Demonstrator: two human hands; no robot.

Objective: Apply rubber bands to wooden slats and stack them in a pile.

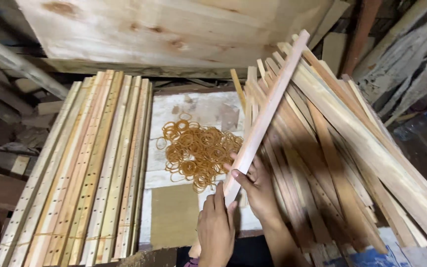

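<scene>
Two hands meet at the lower middle of the view around one pale wooden slat [268,111]. The right hand [258,185] is clenched round its lower part, and the left hand [217,225] grips its bottom end with fingers pressed against it. The slat rises slantwise up and to the right, its top edge reaching past a loose, fanned pile of slats [342,163] on the right. On the left lies a neat stack of drilled slats [90,168], side by side and bound with thin bands near the bottom. Between the two heaps a narrow strip of whitish tabletop [203,106] stays open, partly taken up by a heap of tan rubber bands [198,148]. A large plywood sheet [174,29] closes off the far edge. A blue package [371,258] shows at the lower right.
</scene>
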